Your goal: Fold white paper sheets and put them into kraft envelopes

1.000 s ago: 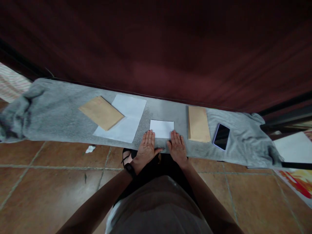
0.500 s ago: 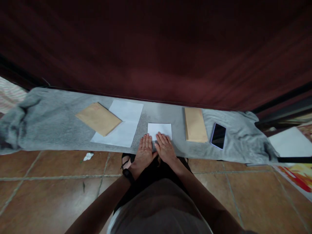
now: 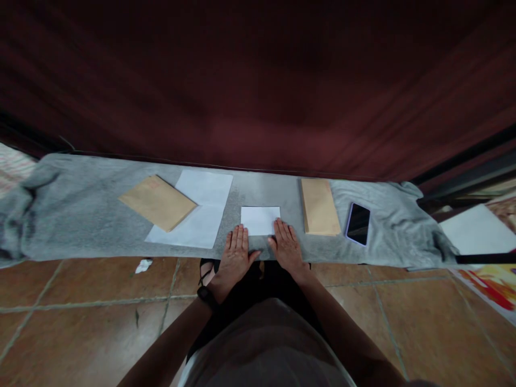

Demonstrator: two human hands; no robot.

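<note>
Small white paper [image 3: 260, 220] lies at twelve o'clock before you, on grey cloth [image 3: 92, 215]. Your left hand [image 3: 235, 259], at the paper's seven o'clock, and right hand [image 3: 287, 250], at its five, lie flat, grasping nothing; smooth evenly, keeping edges square.

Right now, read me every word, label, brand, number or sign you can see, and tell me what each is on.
No text is readable.
Brown envelopes on the left: faint reddish marks, too blurred to read.
Small white paper: no writing visible.
Phone: dark screen, nothing legible.
Colourful print at far right: no legible words.
</note>
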